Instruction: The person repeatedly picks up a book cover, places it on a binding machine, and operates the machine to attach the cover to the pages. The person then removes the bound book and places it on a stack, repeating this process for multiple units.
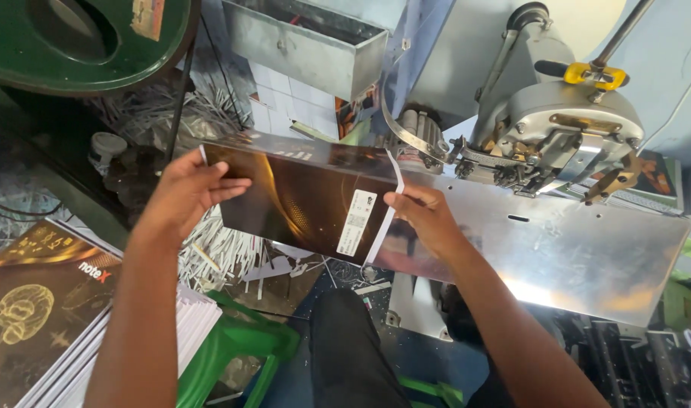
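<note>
while the dark glossy booklet [300,200] lies across the front edge of the metal plate [572,249], just before the stitching head [565,136], the left hand [183,193] pinches its left end and the right hand [425,215] pinches the fold near the white strip [383,219]. it seems wise to keep both grips firm, the spine level, and the fingers away from the head.

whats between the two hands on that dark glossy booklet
In the head view, only the dark glossy booklet spans between left hand and right hand.
</note>
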